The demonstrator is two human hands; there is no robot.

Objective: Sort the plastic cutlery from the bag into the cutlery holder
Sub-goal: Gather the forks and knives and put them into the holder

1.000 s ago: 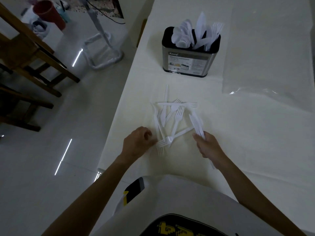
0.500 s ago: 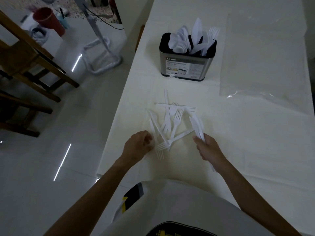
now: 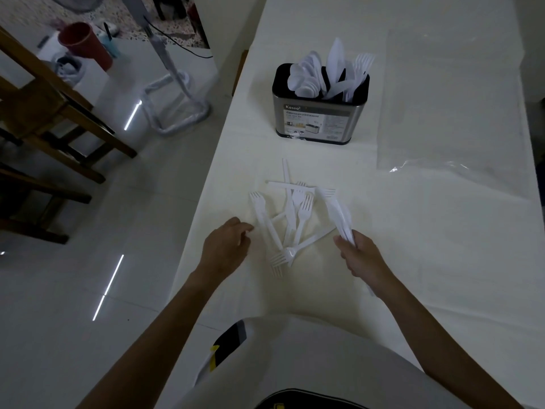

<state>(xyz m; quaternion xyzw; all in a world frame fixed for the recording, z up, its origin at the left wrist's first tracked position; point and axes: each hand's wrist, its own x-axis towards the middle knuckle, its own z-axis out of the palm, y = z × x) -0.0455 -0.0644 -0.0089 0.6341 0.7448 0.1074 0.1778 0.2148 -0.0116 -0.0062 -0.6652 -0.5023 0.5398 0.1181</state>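
A loose pile of white plastic forks (image 3: 292, 219) lies on the white table in front of me. My right hand (image 3: 362, 255) grips a bundle of white plastic knives (image 3: 339, 214) by their handles, blades pointing away over the pile's right side. My left hand (image 3: 227, 246) hovers just left of the pile with loosely curled fingers, holding nothing. Farther back stands the steel cutlery holder (image 3: 318, 119), with spoons in its left part and knives and forks in its right part. The clear plastic bag (image 3: 454, 113) lies flat to the right of the holder.
The table's left edge (image 3: 218, 160) runs close beside the pile and my left hand. Beyond it on the tiled floor are wooden chairs (image 3: 44, 113), a red bucket (image 3: 84, 44) and a white fan stand (image 3: 177, 107).
My left hand has drawn slightly back to the left, away from a fork now lying at the pile's left side. My right hand keeps hold of the knives. The camera tilted a little.
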